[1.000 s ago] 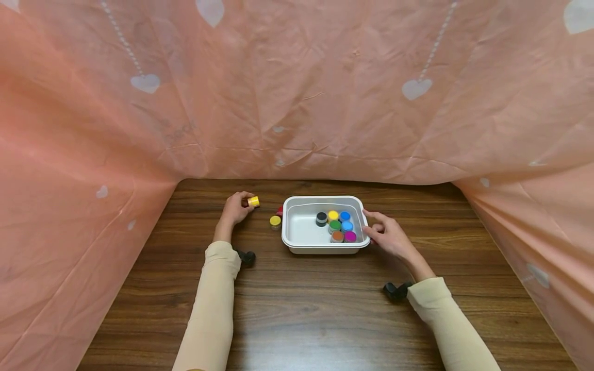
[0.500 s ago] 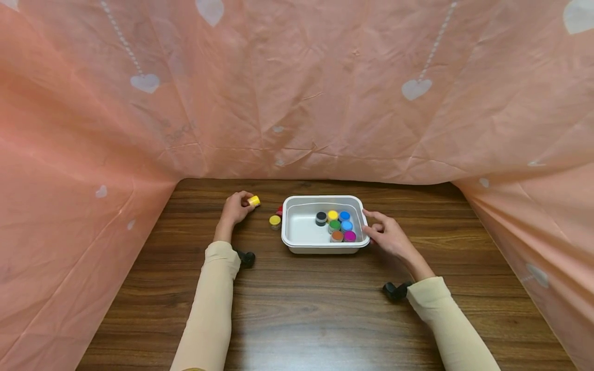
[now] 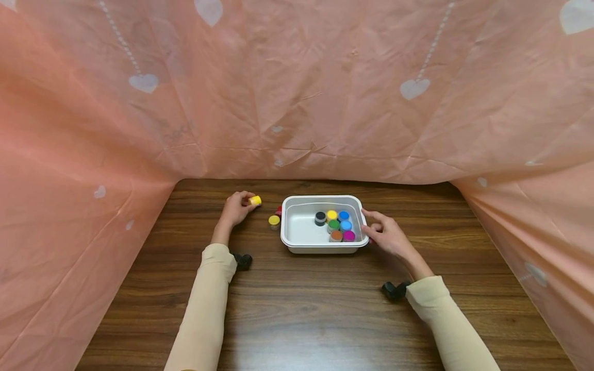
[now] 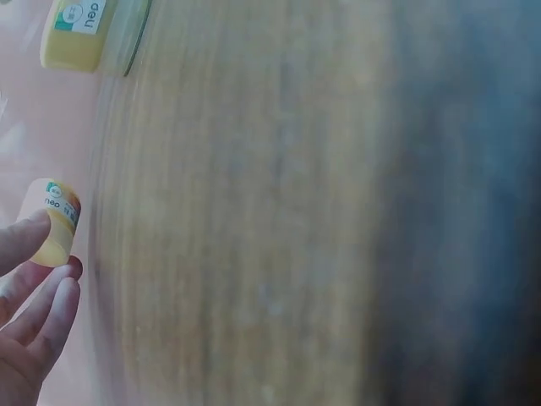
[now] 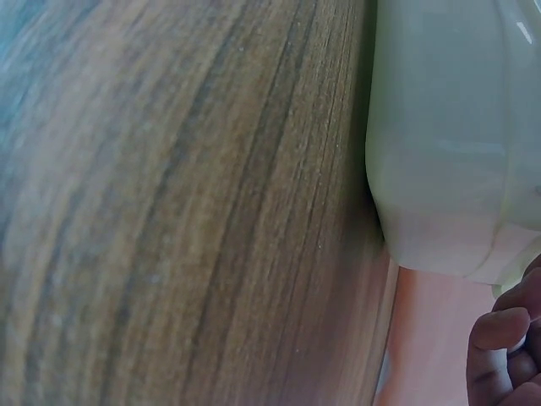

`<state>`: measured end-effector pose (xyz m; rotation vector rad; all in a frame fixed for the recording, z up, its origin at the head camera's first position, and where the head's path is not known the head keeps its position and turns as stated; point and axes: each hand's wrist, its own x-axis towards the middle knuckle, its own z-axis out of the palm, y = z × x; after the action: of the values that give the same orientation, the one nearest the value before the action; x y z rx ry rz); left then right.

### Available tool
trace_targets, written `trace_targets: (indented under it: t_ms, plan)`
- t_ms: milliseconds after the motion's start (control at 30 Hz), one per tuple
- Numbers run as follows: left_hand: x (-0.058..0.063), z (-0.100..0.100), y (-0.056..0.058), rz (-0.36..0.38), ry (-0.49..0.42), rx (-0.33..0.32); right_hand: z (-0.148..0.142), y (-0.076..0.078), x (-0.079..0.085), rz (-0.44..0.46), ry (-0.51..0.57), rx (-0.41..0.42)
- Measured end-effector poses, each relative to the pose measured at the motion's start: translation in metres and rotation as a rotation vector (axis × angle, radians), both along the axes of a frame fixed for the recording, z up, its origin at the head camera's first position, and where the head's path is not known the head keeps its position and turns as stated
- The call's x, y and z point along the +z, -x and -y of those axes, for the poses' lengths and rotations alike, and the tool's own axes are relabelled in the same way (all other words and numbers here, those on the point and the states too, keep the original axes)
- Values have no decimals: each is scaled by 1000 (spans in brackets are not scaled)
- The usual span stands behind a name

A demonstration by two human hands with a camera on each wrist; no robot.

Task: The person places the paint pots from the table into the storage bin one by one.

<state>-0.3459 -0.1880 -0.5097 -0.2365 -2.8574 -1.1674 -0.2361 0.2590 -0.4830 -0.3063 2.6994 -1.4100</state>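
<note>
In the head view, my left hand pinches a small yellow paint jar between thumb and fingertips, left of the white plastic tub. The left wrist view shows the jar tilted, its label facing the camera. My right hand grips the tub's right rim with thumb and fingers. Curled fingers show beside the tub wall in the right wrist view. Several jars stand grouped in the tub's right half, among them a black jar, a green jar and a purple jar.
Between my left hand and the tub stand a yellow-topped jar and a red jar, partly hidden by its neighbour and the tub. The tub rests on a dark wooden table. A pink cloth hangs round the back and sides.
My left forearm has swung slightly left, and the held yellow jar has turned and shifted a little right. My right hand and the tub stay in place.
</note>
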Motion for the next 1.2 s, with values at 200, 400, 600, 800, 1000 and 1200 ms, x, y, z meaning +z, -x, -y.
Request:
trace_targets:
  t_ms: [200,400,600,800,1000,1200]
  plan:
    - [4,-2,-4,-33,-18,-8,1,0,0,11,-1,5]
    - [10,-6,-6,-79,-42,-20,2,0,-1,9,1,-1]
    - [20,-14,-11,-134,-80,-37,2,0,0,4,8,3]
    - [34,-30,-17,-195,-140,-71,-1,0,3,12,15,-3]
    - [45,-39,-26,-230,-165,-100,1,-1,3,1,1,5]
    - [54,-51,-34,-248,-197,-158,1,-2,3,1,-4,-6]
